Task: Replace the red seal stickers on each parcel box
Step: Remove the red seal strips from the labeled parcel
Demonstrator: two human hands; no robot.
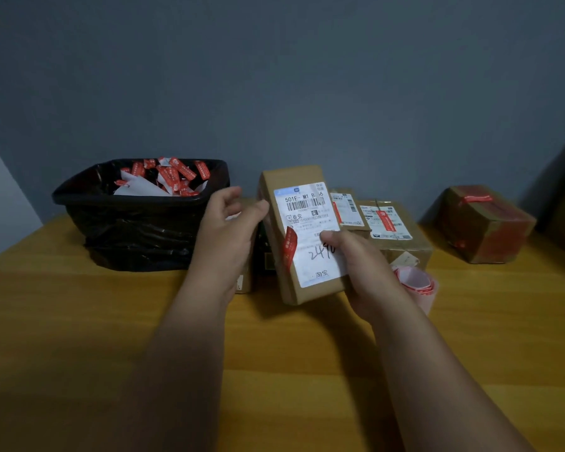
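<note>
Cardboard parcel, centre, tilted: our right hand grips its near right edge, thumb on the label. Left hand open beside it, fingers relaxed. Red sticker on its left edge. Risk: one-handed grip slips; peeling tears the label.

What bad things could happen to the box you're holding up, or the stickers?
The right hand alone grips the tall parcel box, tilted above the table; the left hand looks loose beside it, so the box might slip. The red seal sticker wraps the box's edge and could tear when peeled. The sticker roll lies behind the right wrist, where it might get knocked.
</note>
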